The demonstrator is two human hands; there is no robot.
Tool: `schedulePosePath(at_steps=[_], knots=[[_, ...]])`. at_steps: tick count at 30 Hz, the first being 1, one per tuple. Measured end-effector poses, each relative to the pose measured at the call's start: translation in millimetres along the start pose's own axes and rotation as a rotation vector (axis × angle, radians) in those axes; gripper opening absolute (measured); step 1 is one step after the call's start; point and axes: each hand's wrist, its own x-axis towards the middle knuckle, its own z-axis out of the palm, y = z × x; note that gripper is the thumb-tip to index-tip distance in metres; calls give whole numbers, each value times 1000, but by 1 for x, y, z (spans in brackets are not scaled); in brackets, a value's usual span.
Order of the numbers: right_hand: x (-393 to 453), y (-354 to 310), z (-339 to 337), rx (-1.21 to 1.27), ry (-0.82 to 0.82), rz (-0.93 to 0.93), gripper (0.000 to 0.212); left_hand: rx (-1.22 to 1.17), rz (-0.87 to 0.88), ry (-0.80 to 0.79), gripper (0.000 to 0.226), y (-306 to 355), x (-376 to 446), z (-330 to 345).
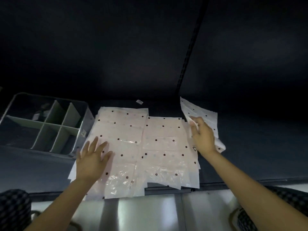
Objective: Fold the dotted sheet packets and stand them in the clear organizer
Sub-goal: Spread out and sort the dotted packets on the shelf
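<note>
Clear organizer (41,124) left of packets (150,147); left hand (93,159) flat on them; right hand (202,135) grip pinching packet (200,114).

Dark table (250,155) — seemingly cloth-covered — bears packets (150,147), organizer (43,124).

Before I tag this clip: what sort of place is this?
Probably a packing or sorting workstation: dotted sheet packets spread over a dark worktop, with a clear organizer alongside.

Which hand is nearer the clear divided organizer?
Left. The left hand rests on the dotted sheets just right of the clear divided organizer; the right hand grips a sheet far right.
</note>
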Motion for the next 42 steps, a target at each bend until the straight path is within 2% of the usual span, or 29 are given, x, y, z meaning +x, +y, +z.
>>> schedulePosePath(at_steps=[3,7,10,13,15,17,20,22,23,24,26,29,31,35,37,42], knots=[[-14,-63,40,-73,-156,-173,27,-106,-101,-83,49,-21,-14,-8],[-56,-127,102,-180,-369,-313,28,-424,-124,-151,41,-33,-35,-14],[-87,-155,139,-189,-500,-279,28,-675,-164,0,33,-37,-47,-21],[-109,-169,163,-110,-662,-115,32,-778,-186,108,29,-42,-57,-30],[-118,-174,169,88,-768,10,36,-732,-148,190,24,-48,-63,-36],[-122,-168,165,221,-736,36,34,-559,-91,321,21,-54,-65,-43],[-113,-129,143,199,-436,-3,29,-287,-7,449,32,-65,-57,-56],[-101,-91,123,21,-244,-12,34,-143,59,404,49,-77,-44,-61],[-96,-71,112,-128,-207,-15,38,-81,77,346,54,-83,-37,-61],[-95,-53,103,-285,-232,-12,43,-27,90,282,53,-89,-31,-60],[-98,-24,93,-512,-399,-14,52,40,119,202,38,-98,-22,-57],[-109,2,89,-653,-574,-80,64,85,195,236,15,-104,-16,-60],[-111,8,87,-697,-585,-112,66,159,255,253,12,-107,-13,-64],[-105,14,81,-733,-574,-135,64,188,253,217,10,-109,-8,-68],[-102,18,76,-740,-576,-136,63,190,218,203,4,-107,-6,-68],[-94,16,67,-662,-640,-42,65,180,79,161,19,-103,-7,-62]])
